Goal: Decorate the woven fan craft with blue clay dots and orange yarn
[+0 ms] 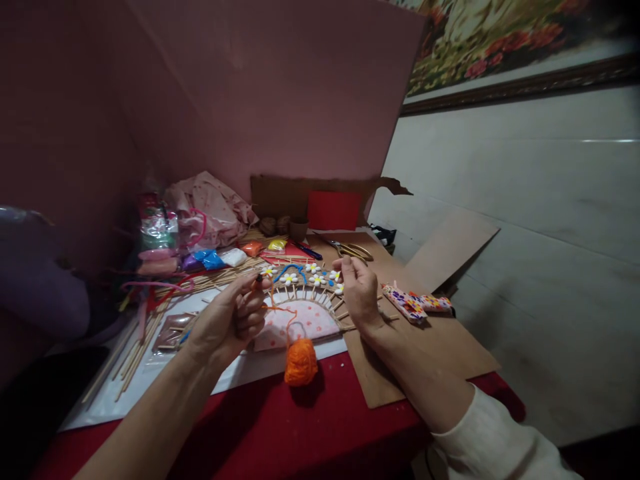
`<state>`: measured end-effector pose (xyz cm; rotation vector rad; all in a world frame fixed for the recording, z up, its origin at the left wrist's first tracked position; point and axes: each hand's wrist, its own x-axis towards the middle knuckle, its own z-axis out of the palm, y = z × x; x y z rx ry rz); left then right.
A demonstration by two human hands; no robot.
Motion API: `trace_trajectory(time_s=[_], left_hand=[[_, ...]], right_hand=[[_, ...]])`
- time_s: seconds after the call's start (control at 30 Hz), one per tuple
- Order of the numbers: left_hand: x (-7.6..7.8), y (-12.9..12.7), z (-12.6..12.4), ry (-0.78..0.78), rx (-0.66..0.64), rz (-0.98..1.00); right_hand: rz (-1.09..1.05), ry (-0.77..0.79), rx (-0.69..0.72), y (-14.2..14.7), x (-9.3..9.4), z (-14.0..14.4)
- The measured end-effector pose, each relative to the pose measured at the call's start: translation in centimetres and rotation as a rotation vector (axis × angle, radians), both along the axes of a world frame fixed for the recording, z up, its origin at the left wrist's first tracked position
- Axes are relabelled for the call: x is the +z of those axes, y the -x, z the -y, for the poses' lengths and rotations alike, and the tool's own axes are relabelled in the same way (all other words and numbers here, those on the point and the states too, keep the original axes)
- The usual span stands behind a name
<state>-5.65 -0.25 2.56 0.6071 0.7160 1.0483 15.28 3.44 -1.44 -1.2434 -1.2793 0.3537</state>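
Observation:
My left hand [241, 311] is closed in a pinch, with a small dark piece [259, 278] at its fingertips. A thin strand of orange yarn runs from those fingers down to an orange yarn ball [301, 363] at the near edge of the work. Also pinched closed is my right hand [362, 293]; whatever it holds is too small to make out. Between and below both hands lies a half-round craft piece [300, 321] of pale spotted fabric, with short sticks fanning out to a brown band. White flowers [289, 279] with yellow centres and a blue strand decorate the band.
Scissors [350, 249] and a blue pen-like tool [307, 250] lie behind the craft piece. Long thin sticks [135, 353], bagged coloured clay [207, 259] and crumpled fabric [213, 207] are at left. At right, a flowered pouch [407, 303] rests on cardboard [425, 353] over a red cloth [300, 433].

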Motion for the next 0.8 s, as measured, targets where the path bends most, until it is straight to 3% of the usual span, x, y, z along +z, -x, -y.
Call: trace_trajectory(time_s=[0.2,0.47,0.67,0.8], left_hand=[[0.0,-0.3,0.2,0.003,0.002,-0.036],[-0.3,-0.5,0.4,-0.079,-0.067,-0.105],[-0.8,-0.7,0.5,-0.098,-0.11,-0.166],[-0.9,-1.0,0.8,-0.13,-0.167,-0.18]], right_hand=[[-0.039,-0.053,0.078,0.2,-0.2,-0.2],[0.036,-0.008,0.433,1.4,-0.6,1.0],[-0.096,0.1,0.765,1.9,-0.2,2.0],[-0.095,0.144,0.866,2.6,-0.8,2.1]])
